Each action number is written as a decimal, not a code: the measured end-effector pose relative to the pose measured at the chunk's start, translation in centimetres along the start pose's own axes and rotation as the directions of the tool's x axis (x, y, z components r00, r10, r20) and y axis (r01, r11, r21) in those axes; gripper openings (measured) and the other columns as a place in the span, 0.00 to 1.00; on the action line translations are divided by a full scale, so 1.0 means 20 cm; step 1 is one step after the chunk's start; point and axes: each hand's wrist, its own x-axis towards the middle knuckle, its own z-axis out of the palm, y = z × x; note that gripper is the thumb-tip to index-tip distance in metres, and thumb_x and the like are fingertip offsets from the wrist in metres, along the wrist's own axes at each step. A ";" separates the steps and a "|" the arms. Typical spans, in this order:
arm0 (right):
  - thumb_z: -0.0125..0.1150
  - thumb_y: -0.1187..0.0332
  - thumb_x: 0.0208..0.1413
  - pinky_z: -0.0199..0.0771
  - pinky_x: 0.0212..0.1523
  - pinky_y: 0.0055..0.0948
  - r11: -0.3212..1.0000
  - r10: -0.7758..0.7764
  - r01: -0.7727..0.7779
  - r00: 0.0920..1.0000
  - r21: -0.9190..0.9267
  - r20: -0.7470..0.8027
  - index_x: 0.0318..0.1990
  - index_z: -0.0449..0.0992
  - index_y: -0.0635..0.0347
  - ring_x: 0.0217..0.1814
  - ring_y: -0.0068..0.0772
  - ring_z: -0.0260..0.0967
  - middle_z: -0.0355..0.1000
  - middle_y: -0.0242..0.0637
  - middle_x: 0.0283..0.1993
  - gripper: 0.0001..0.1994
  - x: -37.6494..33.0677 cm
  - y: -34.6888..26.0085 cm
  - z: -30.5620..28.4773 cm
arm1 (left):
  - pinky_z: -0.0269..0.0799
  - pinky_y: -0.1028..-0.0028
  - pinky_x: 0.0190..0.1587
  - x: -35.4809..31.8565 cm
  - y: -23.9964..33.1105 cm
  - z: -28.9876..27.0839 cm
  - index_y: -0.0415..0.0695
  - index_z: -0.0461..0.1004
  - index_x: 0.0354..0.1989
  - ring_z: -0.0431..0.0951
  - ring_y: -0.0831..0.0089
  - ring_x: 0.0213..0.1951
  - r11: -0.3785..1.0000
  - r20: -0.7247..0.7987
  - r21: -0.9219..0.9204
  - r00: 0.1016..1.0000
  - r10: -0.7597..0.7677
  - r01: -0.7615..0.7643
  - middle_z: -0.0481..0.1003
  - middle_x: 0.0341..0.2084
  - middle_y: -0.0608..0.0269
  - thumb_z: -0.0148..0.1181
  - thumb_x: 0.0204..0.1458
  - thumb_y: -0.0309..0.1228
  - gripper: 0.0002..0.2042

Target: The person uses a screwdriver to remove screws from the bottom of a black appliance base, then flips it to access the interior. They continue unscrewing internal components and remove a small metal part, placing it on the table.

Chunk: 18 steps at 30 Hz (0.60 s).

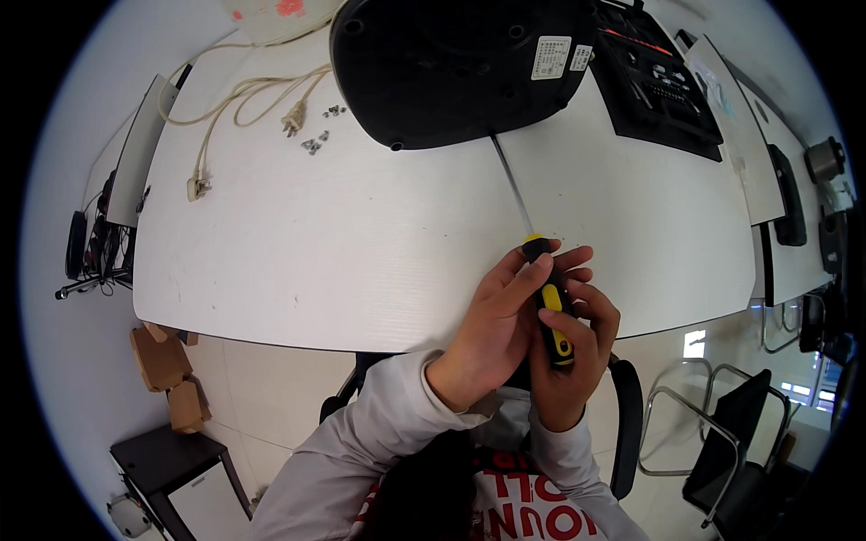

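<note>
A screwdriver with a black and yellow handle (pixel 554 311) and a long metal shaft (pixel 515 189) is between my two hands, pointing away from me. My left hand (pixel 483 338) has its thumb against the front of the handle, near the yellow collar. Around the rear part of the handle curl the fingers of my right hand (pixel 577 361). The shaft's far end meets the near edge of a black appliance base (pixel 442 81), which lies with its underside up and carries white labels; whether the tip touches it or passes under it, I cannot tell.
Several small screws (pixel 316 142) lie left of the base. Beige power cords with plugs (pixel 293 119) stretch across the white table (pixel 361 261). At the far right sits an open black tool case (pixel 658 90). A black chair (pixel 735 442) stands on the floor at right, cardboard boxes (pixel 167 361) at left.
</note>
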 end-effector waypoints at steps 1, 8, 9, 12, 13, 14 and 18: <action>0.61 0.87 0.36 0.66 0.29 0.23 1.000 0.004 -0.004 1.000 0.000 -0.003 0.39 0.75 0.55 0.48 0.37 0.67 0.60 0.42 0.52 0.20 0.00 0.00 0.00 | 0.70 0.64 0.51 0.00 0.00 0.00 0.41 0.57 0.53 0.66 0.64 0.53 1.000 -0.001 -0.007 1.000 0.003 -0.003 0.65 0.53 0.52 0.50 0.58 0.36 0.19; 0.60 0.87 0.36 0.67 0.30 0.24 0.999 -0.002 0.001 1.000 0.034 0.025 0.39 0.75 0.55 0.50 0.40 0.66 0.59 0.43 0.52 0.20 -0.01 0.01 -0.01 | 0.70 0.64 0.50 0.00 0.00 -0.01 0.41 0.57 0.53 0.67 0.65 0.52 1.000 -0.010 -0.004 1.000 -0.009 0.009 0.65 0.53 0.53 0.49 0.58 0.35 0.18; 0.60 0.87 0.36 0.67 0.30 0.24 0.999 -0.003 0.002 1.000 0.037 0.023 0.39 0.75 0.55 0.50 0.40 0.66 0.59 0.43 0.52 0.20 -0.01 0.01 -0.01 | 0.70 0.64 0.50 0.00 0.00 0.00 0.41 0.57 0.54 0.67 0.65 0.52 1.000 -0.010 -0.001 1.000 -0.006 0.006 0.65 0.53 0.53 0.49 0.58 0.35 0.19; 0.60 0.88 0.36 0.67 0.30 0.24 0.999 -0.001 0.000 1.000 0.045 0.026 0.39 0.75 0.55 0.50 0.39 0.66 0.59 0.43 0.52 0.20 -0.01 0.01 0.00 | 0.70 0.64 0.50 0.00 0.00 0.00 0.41 0.56 0.55 0.67 0.66 0.52 1.000 -0.012 0.010 1.000 0.003 -0.002 0.65 0.53 0.54 0.48 0.58 0.35 0.19; 0.60 0.88 0.36 0.67 0.30 0.24 0.999 0.001 -0.002 1.000 0.047 0.029 0.39 0.75 0.55 0.50 0.39 0.66 0.59 0.43 0.52 0.20 -0.01 0.02 0.00 | 0.70 0.64 0.50 0.01 0.01 0.00 0.41 0.56 0.55 0.67 0.66 0.52 1.000 -0.013 0.016 1.000 0.006 -0.006 0.65 0.53 0.55 0.48 0.58 0.35 0.20; 0.60 0.88 0.36 0.67 0.30 0.24 0.999 0.002 -0.004 0.999 0.046 0.033 0.39 0.75 0.55 0.50 0.39 0.66 0.59 0.43 0.52 0.20 0.00 0.02 0.00 | 0.70 0.64 0.50 0.01 0.01 0.00 0.41 0.56 0.55 0.67 0.66 0.52 1.000 -0.014 0.021 1.000 0.010 -0.010 0.66 0.53 0.55 0.48 0.58 0.35 0.20; 0.60 0.88 0.36 0.66 0.30 0.24 0.999 0.004 -0.006 0.999 0.042 0.044 0.39 0.76 0.55 0.49 0.38 0.66 0.59 0.43 0.52 0.21 0.01 0.01 0.00 | 0.69 0.65 0.50 0.01 0.02 0.01 0.41 0.56 0.56 0.67 0.67 0.52 1.000 -0.028 0.026 1.000 0.004 -0.003 0.66 0.53 0.56 0.48 0.58 0.35 0.20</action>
